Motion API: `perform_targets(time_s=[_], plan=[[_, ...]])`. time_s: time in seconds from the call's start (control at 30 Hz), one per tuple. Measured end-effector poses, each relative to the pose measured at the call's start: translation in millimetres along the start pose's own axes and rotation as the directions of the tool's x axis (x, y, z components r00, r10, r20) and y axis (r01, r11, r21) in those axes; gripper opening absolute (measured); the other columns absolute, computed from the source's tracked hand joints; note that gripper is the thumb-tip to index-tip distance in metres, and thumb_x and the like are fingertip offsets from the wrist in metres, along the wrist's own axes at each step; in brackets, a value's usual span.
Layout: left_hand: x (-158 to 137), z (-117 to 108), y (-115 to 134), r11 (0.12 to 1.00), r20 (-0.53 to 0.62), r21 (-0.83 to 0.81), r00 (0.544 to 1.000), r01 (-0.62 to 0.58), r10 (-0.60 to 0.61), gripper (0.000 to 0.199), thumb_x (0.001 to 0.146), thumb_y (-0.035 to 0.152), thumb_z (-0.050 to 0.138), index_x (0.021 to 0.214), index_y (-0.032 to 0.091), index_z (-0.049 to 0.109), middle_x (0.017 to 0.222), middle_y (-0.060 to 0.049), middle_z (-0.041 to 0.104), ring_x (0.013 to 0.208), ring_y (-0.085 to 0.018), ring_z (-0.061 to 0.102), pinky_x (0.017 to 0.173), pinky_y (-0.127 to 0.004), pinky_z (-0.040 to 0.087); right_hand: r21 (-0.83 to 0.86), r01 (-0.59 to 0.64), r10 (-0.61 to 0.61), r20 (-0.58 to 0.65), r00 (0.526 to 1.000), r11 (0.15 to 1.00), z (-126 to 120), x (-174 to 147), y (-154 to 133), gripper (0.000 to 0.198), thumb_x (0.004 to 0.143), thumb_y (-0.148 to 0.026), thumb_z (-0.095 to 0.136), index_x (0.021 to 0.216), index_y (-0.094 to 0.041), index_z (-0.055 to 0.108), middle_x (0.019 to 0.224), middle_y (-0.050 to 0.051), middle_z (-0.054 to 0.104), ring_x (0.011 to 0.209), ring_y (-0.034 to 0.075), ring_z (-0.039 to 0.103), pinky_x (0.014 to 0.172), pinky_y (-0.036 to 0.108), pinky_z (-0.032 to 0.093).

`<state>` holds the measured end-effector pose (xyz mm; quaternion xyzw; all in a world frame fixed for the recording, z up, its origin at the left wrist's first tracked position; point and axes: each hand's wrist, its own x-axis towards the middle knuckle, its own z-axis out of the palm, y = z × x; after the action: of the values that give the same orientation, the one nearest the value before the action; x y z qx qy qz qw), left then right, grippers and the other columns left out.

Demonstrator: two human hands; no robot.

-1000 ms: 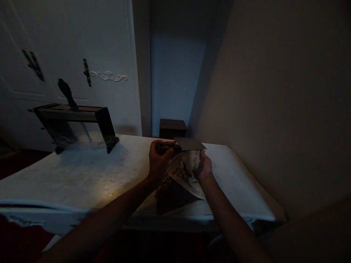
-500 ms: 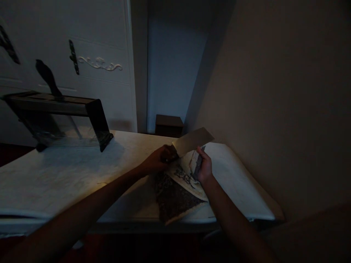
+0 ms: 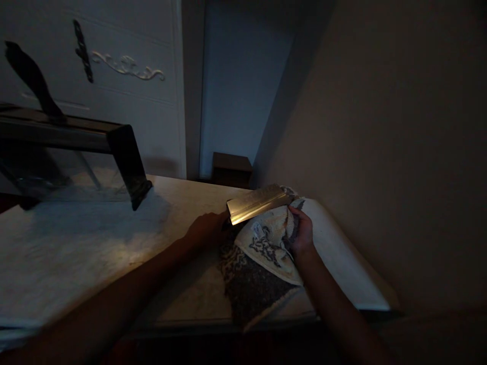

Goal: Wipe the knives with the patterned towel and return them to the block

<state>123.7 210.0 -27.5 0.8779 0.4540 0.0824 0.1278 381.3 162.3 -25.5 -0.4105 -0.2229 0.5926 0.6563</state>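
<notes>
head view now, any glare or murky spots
Head view: dim overall, with golden glare on the cleaver; head view: the left hand is dark and lacks detail; head view: near-black shadow below the table.

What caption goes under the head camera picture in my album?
The left hand holds a wide knife while the right hand grips a patterned cloth above a pale table.

Room between stand [image 3: 72,134] and left forearm [image 3: 144,279] (wall [image 3: 380,152] right).
</notes>
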Motion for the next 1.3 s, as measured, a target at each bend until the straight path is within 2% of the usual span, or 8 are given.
perform_targets(time_s=[0.2, 0.47, 0.63, 0.77, 0.9, 1.03, 1.17, 1.3], plan=[[-1, 4, 3, 1.0, -0.024, -0.022, 1.0, -0.008, 0.008, 0.044, 0.086, 0.041, 0.05, 0.126, 0.022, 0.057, 0.105, -0.015, 0.071, 0.091, -0.031, 0.068, 0.073, -0.036, 0.048, -0.104, 0.153, -0.147, 0.064, 0.987, 0.983, 4, -8, 3, 0.024, 0.062, -0.035, 0.057, 0.079, -0.024, 0.069, 0.071, 0.005, 0.073, 0.098, 0.032, 0.069, 0.088, 0.049, 0.054], [-6, 13, 16, 0.965, -0.091, -0.257, 0.995, -0.057, 0.035, 0.041, 0.082, 0.035, 0.053, 0.118, 0.016, 0.053, 0.096, -0.014, 0.07, 0.085, -0.029, 0.066, 0.07, -0.035, 0.046, -0.279, 0.008, 0.066, 0.256, 0.964, 0.96, 33, -37, 28, 0.038, 0.051, -0.016, 0.072, 0.089, -0.022, 0.067, 0.075, 0.001, 0.074, 0.076, 0.028, 0.071, 0.074, 0.043, 0.057], [-1, 18, 16, 0.6, -0.14, -0.786, 0.988, -0.15, 0.064, 0.027, 0.075, 0.039, 0.059, 0.092, 0.018, 0.056, 0.078, -0.002, 0.063, 0.068, -0.018, 0.061, 0.06, -0.027, 0.046, -0.369, 0.27, -0.226, 0.158, 0.961, 0.889, 34, -29, 39, 0.044, 0.063, -0.027, 0.076, 0.105, -0.022, 0.062, 0.097, 0.004, 0.074, 0.088, 0.026, 0.07, 0.085, 0.044, 0.054], [-1, 18, 21, 0.185, 0.13, -0.975, 0.991, 0.121, 0.036, 0.033, 0.07, 0.047, 0.062, 0.082, 0.02, 0.047, 0.048, 0.01, 0.04, 0.033, -0.008, 0.033, 0.032, -0.02, 0.027, -0.581, 0.625, -0.713, 0.107, 0.693, 0.521, 36, -23, 41, 0.055, 0.079, -0.034, 0.065, 0.13, -0.022, 0.049, 0.13, 0.01, 0.059, 0.119, 0.024, 0.056, 0.107, 0.047, 0.038], [-3, 14, 26, 0.071, 0.255, -0.966, 0.96, 0.248, 0.116, 0.037, 0.067, 0.047, 0.068, 0.075, 0.022, 0.041, 0.043, 0.012, 0.034, 0.027, -0.005, 0.026, 0.026, -0.017, 0.02, -0.674, 0.731, -0.878, 0.278, 0.39, 0.111, 44, -19, 41, 0.056, 0.087, -0.03, 0.057, 0.14, -0.024, 0.039, 0.139, 0.011, 0.049, 0.13, 0.024, 0.047, 0.11, 0.046, 0.036], [-2, 12, 24, 0.054, 0.285, -0.959, 0.95, 0.28, 0.129, 0.031, 0.067, 0.041, 0.066, 0.074, 0.021, 0.043, 0.041, 0.012, 0.036, 0.025, -0.006, 0.027, 0.023, -0.017, 0.022, -0.516, 0.831, -0.699, 0.673, 0.243, -0.208, 58, -6, 46, 0.059, 0.091, -0.022, 0.05, 0.146, -0.029, 0.031, 0.143, 0.01, 0.048, 0.131, 0.024, 0.047, 0.106, 0.044, 0.043], [-2, 10, 19, 0.038, 0.332, -0.943, 0.935, 0.33, 0.125, 0.027, 0.068, 0.038, 0.061, 0.07, 0.022, 0.041, 0.04, 0.011, 0.035, 0.025, -0.006, 0.027, 0.023, -0.017, 0.023, -0.297, 0.881, -0.479, 0.873, 0.094, -0.368, 68, 18, 48, 0.06, 0.092, -0.018, 0.049, 0.147, -0.031, 0.029, 0.153, 0.008, 0.037, 0.142, 0.024, 0.033, 0.112, 0.048, 0.037], [0, 7, 14, 0.01, 0.37, -0.927, 0.909, 0.375, 0.19, 0.029, 0.066, 0.036, 0.063, 0.069, 0.022, 0.037, 0.041, 0.012, 0.035, 0.025, -0.006, 0.026, 0.022, -0.018, 0.024, -0.353, 0.87, -0.489, 0.858, 0.155, -0.344, 67, 39, 43, 0.051, 0.093, -0.018, 0.046, 0.142, -0.032, 0.041, 0.152, 0.006, 0.039, 0.141, 0.023, 0.034, 0.115, 0.051, 0.031]])
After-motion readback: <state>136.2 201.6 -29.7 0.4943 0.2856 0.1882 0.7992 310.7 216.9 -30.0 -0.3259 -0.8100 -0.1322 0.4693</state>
